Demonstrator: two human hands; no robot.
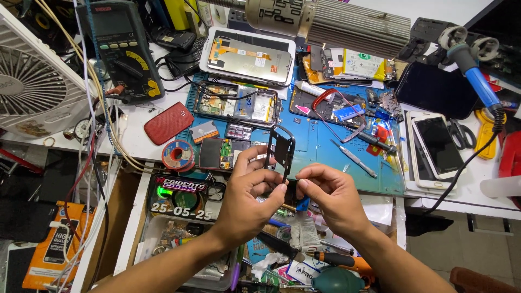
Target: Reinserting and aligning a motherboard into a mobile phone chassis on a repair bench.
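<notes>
both my hands meet over the near edge of the blue rubber work mat (325, 146), where my left hand (247, 190) is curled closed around the lower side of a thin black rectangular plastic phone frame (281, 149), holding it upright. my right hand (331, 198) sits just beside it with thumb and forefinger pinched together near the frame's bottom corner, though i cannot tell what they grip. an opened phone with bare circuit board (225, 153) lies just behind my left hand, and a silver screwdriver (354, 158) rests on the mat to the right.

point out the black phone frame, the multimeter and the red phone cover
phone frame (282, 149), head view, on its upper rim above the left hand
multimeter (126, 51), head view, on its dial
red cover (169, 122), head view, on its middle
</notes>
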